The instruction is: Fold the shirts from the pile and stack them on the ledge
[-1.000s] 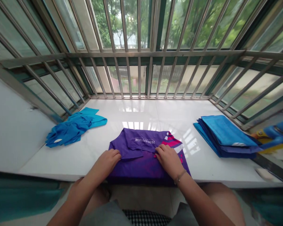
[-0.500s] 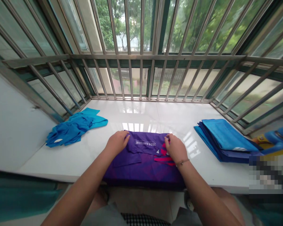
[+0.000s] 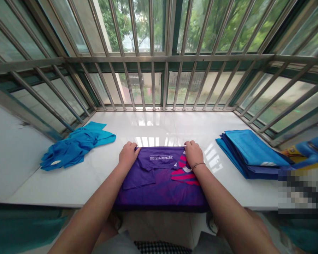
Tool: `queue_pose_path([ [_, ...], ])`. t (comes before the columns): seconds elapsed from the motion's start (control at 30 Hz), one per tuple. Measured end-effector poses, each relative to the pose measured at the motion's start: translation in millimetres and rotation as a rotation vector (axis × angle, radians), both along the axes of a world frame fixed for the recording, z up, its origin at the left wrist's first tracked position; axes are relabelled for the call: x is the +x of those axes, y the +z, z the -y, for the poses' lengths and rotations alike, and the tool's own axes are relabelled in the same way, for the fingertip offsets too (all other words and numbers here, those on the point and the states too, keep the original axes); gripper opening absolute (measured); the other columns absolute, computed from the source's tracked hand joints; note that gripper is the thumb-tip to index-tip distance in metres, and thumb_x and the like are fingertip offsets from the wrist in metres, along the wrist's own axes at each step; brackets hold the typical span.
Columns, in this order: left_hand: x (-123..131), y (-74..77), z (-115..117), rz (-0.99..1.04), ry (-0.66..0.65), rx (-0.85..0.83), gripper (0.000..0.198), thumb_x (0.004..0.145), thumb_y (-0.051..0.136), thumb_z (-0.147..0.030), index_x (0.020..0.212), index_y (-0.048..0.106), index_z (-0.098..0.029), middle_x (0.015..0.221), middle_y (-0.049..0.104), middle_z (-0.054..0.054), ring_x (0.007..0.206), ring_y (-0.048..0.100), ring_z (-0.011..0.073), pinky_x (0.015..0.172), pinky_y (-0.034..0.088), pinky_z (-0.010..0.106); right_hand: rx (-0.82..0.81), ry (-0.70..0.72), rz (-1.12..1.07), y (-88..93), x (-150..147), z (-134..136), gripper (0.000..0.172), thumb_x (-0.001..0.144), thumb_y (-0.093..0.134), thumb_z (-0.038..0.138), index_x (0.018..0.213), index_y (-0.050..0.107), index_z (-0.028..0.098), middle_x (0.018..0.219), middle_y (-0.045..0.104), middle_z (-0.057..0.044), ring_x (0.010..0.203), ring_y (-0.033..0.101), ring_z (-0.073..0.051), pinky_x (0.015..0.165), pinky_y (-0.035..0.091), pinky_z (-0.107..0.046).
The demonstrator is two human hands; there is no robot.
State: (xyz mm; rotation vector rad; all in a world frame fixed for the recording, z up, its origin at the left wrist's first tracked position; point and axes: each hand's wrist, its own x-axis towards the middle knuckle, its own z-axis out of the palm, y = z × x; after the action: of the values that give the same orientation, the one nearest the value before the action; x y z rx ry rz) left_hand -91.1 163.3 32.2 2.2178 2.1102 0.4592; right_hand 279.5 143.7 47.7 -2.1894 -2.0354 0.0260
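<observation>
My fingers are curled, not spread flat. Those of my left hand (image 3: 128, 155) and my right hand (image 3: 194, 153) come down on the far edge of a folded purple shirt (image 3: 161, 183), near its two far corners, and I cannot tell whether they are pinching the cloth or only pressing on it. My hands sit well apart, with a white printed line of text (image 3: 161, 157) on the purple between them and a pink-and-white pattern (image 3: 184, 173) just below my right hand. A thin bracelet (image 3: 198, 165) circles my right wrist.

The shirt lies near the middle of a glossy white stone sill (image 3: 153, 123), its near edge at the sill's front lip. Its far edge leaves a wide stretch of shiny stone before the steel window bars (image 3: 153, 84). To my left, a crumpled blue shirt (image 3: 76, 146) lies well apart from my hand, with room between them. To my right, a folded stack of blue garments (image 3: 250, 155) sits equally far off, its edges slightly fanned. Just past that stack, a blue-and-yellow printed item (image 3: 308, 151) shows, partly hidden behind a pixelated patch (image 3: 302, 190).
</observation>
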Motion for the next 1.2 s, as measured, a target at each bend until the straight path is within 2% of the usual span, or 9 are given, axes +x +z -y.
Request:
queue_pose_path([
  [0.1,-14,-0.3,-13,0.061,-0.135,-0.024,0.028,0.101,0.066,-0.045,0.114,0.077,-0.023,0.121,0.073,0.012,0.118,0.068,0.0291,0.107,0.052,0.038,-0.022,0.186,0.034,4.6,6,-3,0.032,0.112,0.051,0.033,0.135,0.07,0.022,0.135,0.067,-0.016,0.125,0.06,-0.03,0.101,0.049,-0.037],
  [0.17,-24,3.6,-25,0.102,-0.23,-0.127,0.028,0.094,0.073,-0.045,0.109,0.079,-0.022,0.113,0.076,0.01,0.109,0.071,0.0277,0.101,0.054,0.037,-0.092,0.295,0.031,8.4,13,-7,0.032,0.111,0.054,0.031,0.137,0.071,0.022,0.135,0.069,-0.014,0.126,0.06,-0.028,0.105,0.047,-0.036],
  [0.4,-37,25.2,-59,0.156,-0.26,-0.467,0.023,0.078,0.083,-0.045,0.08,0.078,-0.023,0.081,0.079,0.002,0.082,0.073,0.023,0.072,0.05,0.03,-0.202,0.342,0.021,21.6,28,-37,0.02,0.106,0.062,0.019,0.114,0.081,0.019,0.118,0.074,-0.012,0.116,0.064,-0.024,0.1,0.045,-0.029],
  [0.6,-30,44.3,-81,0.2,-0.199,-0.351,0.031,0.078,0.081,-0.053,0.079,0.074,-0.022,0.087,0.08,0.002,0.086,0.072,0.0232,0.078,0.052,0.031,-0.076,0.276,0.018,38.8,22,-55,0.025,0.111,0.052,0.02,0.118,0.075,0.015,0.125,0.07,-0.015,0.112,0.064,-0.022,0.098,0.045,-0.029],
  [0.7,-29,60.6,-84,0.305,-0.137,-0.188,0.033,0.084,0.075,-0.054,0.087,0.075,-0.021,0.088,0.08,0.003,0.085,0.071,0.0226,0.078,0.053,0.031,0.013,0.233,0.022,55.8,22,-55,0.025,0.112,0.047,0.022,0.121,0.07,0.016,0.125,0.07,-0.015,0.112,0.062,-0.025,0.096,0.045,-0.034],
  [0.83,-34,84.9,-63,0.419,-0.136,0.056,0.032,0.086,0.072,-0.053,0.094,0.076,-0.022,0.087,0.078,0.003,0.083,0.07,0.0222,0.078,0.052,0.031,0.246,0.245,0.005,79.9,31,-39,0.022,0.111,0.047,0.024,0.111,0.068,0.019,0.11,0.073,-0.014,0.102,0.061,-0.029,0.089,0.044,-0.038],
  [0.97,-44,97.4,-16,0.448,-0.179,0.131,0.033,0.089,0.071,-0.056,0.095,0.076,-0.024,0.088,0.077,0.003,0.084,0.069,0.0224,0.081,0.054,0.033,0.457,0.368,-0.046,92.4,39,4,0.018,0.11,0.049,0.024,0.103,0.066,0.021,0.097,0.071,-0.01,0.094,0.061,-0.028,0.086,0.044,-0.039],
  [1.13,-60,89.4,43,0.435,-0.194,0.138,0.031,0.094,0.069,-0.054,0.097,0.076,-0.024,0.094,0.077,0.005,0.09,0.069,0.024,0.067,0.052,0.029,0.492,0.495,-0.1,82.3,33,78,0.018,0.112,0.05,0.024,0.104,0.065,0.021,0.095,0.072,-0.009,0.092,0.063,-0.027,0.088,0.045,-0.039],
  [1.2,-67,80.1,64,0.422,-0.251,0.144,0.028,0.097,0.069,-0.051,0.097,0.076,-0.025,0.1,0.078,0.006,0.096,0.07,0.0248,0.07,0.055,0.03,0.49,0.539,-0.125,70.4,28,106,0.015,0.112,0.051,0.023,0.107,0.065,0.021,0.098,0.073,-0.008,0.094,0.065,-0.025,0.089,0.046,-0.039],
])
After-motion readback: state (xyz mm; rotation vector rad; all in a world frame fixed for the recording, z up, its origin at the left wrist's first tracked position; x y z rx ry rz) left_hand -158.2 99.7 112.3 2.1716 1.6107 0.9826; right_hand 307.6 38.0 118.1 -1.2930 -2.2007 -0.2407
